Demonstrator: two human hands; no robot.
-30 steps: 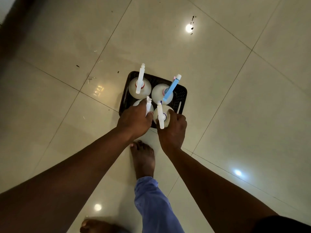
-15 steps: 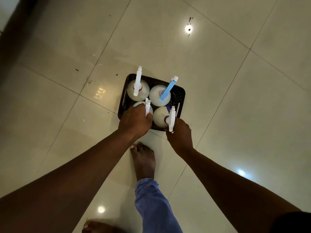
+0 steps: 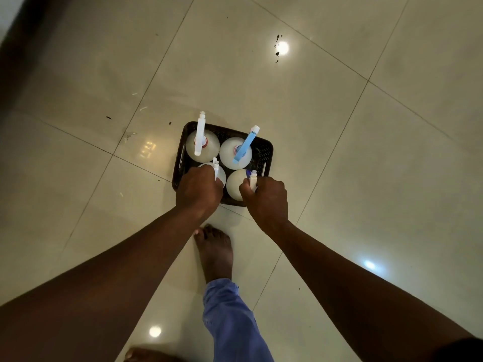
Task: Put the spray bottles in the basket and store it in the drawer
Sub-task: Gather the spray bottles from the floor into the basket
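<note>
All 4 bottles sit upright in the black basket [image 3: 266, 152] on the tile floor [image 3: 339, 126]. Left hand [image 3: 198, 189] has its grip curled over the near-left bottle [image 3: 220, 175], right hand [image 3: 265, 194] is clamped on the near-right bottle [image 3: 235, 185] sprayer. Bare foot [image 3: 215, 249] just behind.

Beyond the fingers [image 3: 245, 188], two upright spray heads [image 3: 200, 134] crowd the basket [image 3: 266, 152]; bare floor [image 3: 339, 152] lies open on both sides, a foot [image 3: 215, 246] just behind.
</note>
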